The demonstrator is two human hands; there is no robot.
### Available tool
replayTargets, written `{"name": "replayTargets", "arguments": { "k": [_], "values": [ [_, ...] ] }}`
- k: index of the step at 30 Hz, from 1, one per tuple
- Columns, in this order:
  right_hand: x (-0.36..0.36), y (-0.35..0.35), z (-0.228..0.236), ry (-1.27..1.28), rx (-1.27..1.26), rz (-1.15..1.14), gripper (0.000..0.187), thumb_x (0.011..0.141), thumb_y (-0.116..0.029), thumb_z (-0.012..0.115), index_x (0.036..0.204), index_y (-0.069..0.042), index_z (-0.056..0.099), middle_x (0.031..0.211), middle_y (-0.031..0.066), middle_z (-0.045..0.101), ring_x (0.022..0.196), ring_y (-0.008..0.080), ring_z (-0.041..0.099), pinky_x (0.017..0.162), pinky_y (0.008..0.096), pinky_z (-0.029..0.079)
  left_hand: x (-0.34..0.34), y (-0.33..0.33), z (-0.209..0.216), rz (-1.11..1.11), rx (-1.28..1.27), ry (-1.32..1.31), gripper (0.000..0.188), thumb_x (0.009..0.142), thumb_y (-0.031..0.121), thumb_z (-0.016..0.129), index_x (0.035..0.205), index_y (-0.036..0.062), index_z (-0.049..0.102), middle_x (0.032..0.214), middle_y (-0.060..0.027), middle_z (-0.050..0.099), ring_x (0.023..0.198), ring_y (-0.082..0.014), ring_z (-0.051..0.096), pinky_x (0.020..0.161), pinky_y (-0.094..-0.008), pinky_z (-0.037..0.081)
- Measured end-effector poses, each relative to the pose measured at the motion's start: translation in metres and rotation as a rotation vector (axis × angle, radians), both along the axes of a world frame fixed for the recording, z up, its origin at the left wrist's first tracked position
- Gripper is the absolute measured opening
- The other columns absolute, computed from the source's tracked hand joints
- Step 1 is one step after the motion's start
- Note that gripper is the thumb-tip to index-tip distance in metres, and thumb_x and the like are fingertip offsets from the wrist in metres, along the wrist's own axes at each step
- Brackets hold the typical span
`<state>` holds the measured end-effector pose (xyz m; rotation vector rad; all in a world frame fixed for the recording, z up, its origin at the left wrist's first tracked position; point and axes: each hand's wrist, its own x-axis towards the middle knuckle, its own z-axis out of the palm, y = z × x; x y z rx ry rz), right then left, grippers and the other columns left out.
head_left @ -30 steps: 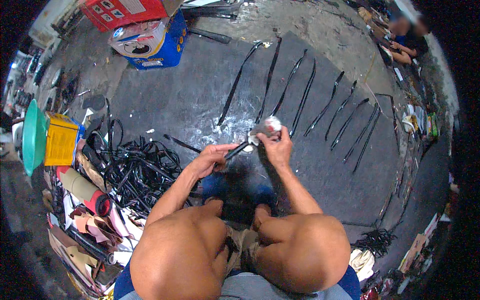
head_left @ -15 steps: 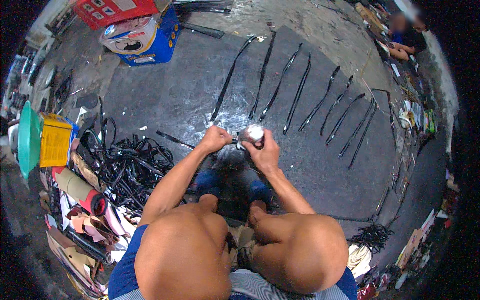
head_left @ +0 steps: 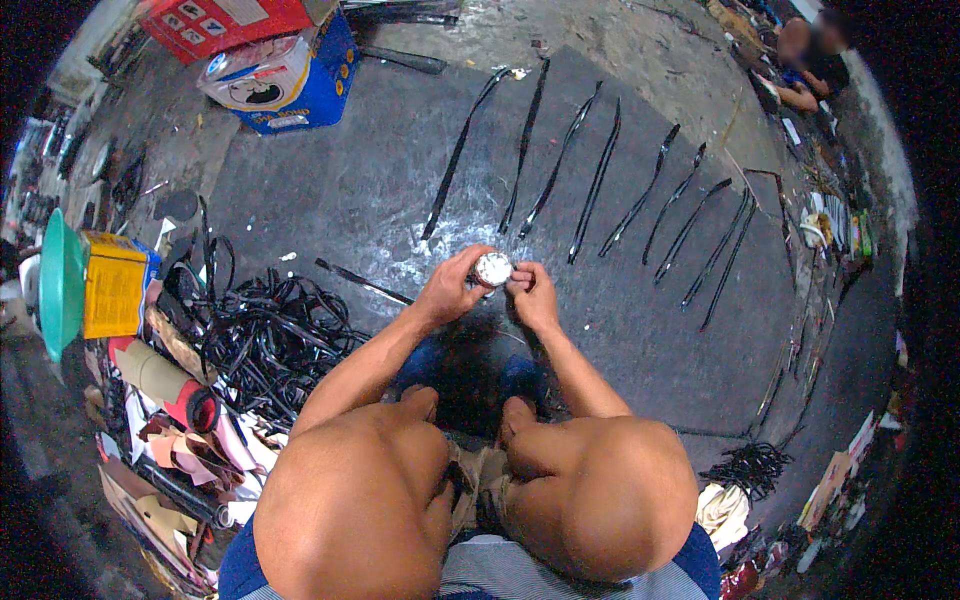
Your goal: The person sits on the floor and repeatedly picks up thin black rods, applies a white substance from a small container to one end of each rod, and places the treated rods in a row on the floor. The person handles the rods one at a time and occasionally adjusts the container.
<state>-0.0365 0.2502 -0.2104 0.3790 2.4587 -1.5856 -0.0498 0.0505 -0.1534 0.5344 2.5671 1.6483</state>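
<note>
My left hand (head_left: 455,288) is wrapped round a small round can (head_left: 493,268) whose top shows white and uneven. At the can's right side, my right hand (head_left: 533,293) has its fingers pinched together close to the rim; whatever is between them is too small to make out. Just beyond the hands, a black strip (head_left: 460,160) lies lengthwise on the dark mat (head_left: 390,190). Another black strip (head_left: 360,282) runs toward my left wrist.
Several more black strips (head_left: 597,180) lie spaced out to the right. A tangled black heap (head_left: 260,330) sits at left, near a yellow tin (head_left: 113,285) and a green dish (head_left: 62,285). A blue box (head_left: 325,85) stands at far left. Another person (head_left: 800,95) sits at far right.
The can has passed from my right hand into my left and turned so its white top faces up. My right hand has moved off it to its right side.
</note>
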Motion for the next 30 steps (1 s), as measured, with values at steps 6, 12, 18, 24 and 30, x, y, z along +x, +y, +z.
{"name": "replayTargets", "arguments": {
  "k": [6, 12, 18, 24, 30],
  "values": [
    [-0.024, 0.005, -0.028, -0.237, -0.174, -0.086, 0.016, 0.081, -0.006, 0.067, 0.096, -0.005, 0.063, 0.083, 0.0104, 0.070, 0.069, 0.0207, 0.067, 0.065, 0.0354, 0.053, -0.001, 0.008, 0.008, -0.014, -0.007, 0.018, 0.055, 0.078, 0.005, 0.075, 0.129, 0.0029, 0.055, 0.122, -0.0195, 0.064, 0.112, -0.0390, 0.064, 0.092, -0.0417, 0.054],
    [-0.021, 0.002, 0.041, -0.394, -0.570, -0.356, 0.020, 0.085, 0.005, 0.067, 0.081, -0.008, 0.052, 0.073, 0.0073, 0.061, 0.056, 0.0197, 0.059, 0.050, 0.0322, 0.049, 0.002, 0.000, 0.001, 0.018, -0.023, 0.042, 0.053, 0.079, 0.005, 0.073, 0.129, 0.0024, 0.055, 0.123, -0.0196, 0.064, 0.112, -0.0391, 0.064, 0.094, -0.0421, 0.053],
    [-0.019, 0.080, 0.200, -0.200, -0.981, -0.187, 0.019, 0.090, 0.001, 0.066, 0.084, -0.011, 0.052, 0.079, 0.0022, 0.056, 0.071, 0.0101, 0.056, 0.057, 0.0241, 0.046, 0.000, 0.006, 0.002, -0.031, -0.041, -0.028, 0.056, 0.076, 0.002, 0.069, 0.130, 0.0057, 0.055, 0.128, -0.0181, 0.062, 0.118, -0.0374, 0.060, 0.099, -0.0438, 0.050],
    [0.000, 0.119, 0.337, 0.211, -0.825, -0.301, 0.057, 0.093, -0.008, 0.064, 0.145, 0.000, 0.043, 0.126, 0.0156, 0.064, 0.082, 0.0117, 0.059, 0.062, 0.0190, 0.047, -0.001, 0.002, -0.004, -0.055, -0.079, -0.083, 0.060, 0.076, 0.007, 0.072, 0.133, 0.0056, 0.052, 0.128, -0.0190, 0.061, 0.120, -0.0385, 0.059, 0.103, -0.0438, 0.049],
    [-0.026, 0.113, 0.409, 0.491, -0.957, 0.081, 0.051, 0.102, -0.014, 0.053, 0.146, 0.007, 0.038, 0.142, 0.0215, 0.050, 0.102, 0.0189, 0.058, 0.081, 0.0283, 0.050, 0.005, -0.006, -0.004, -0.057, -0.054, -0.061, 0.066, 0.077, 0.012, 0.076, 0.137, 0.0054, 0.050, 0.131, -0.0187, 0.059, 0.125, -0.0363, 0.057, 0.105, -0.0432, 0.046]
  ]
}}
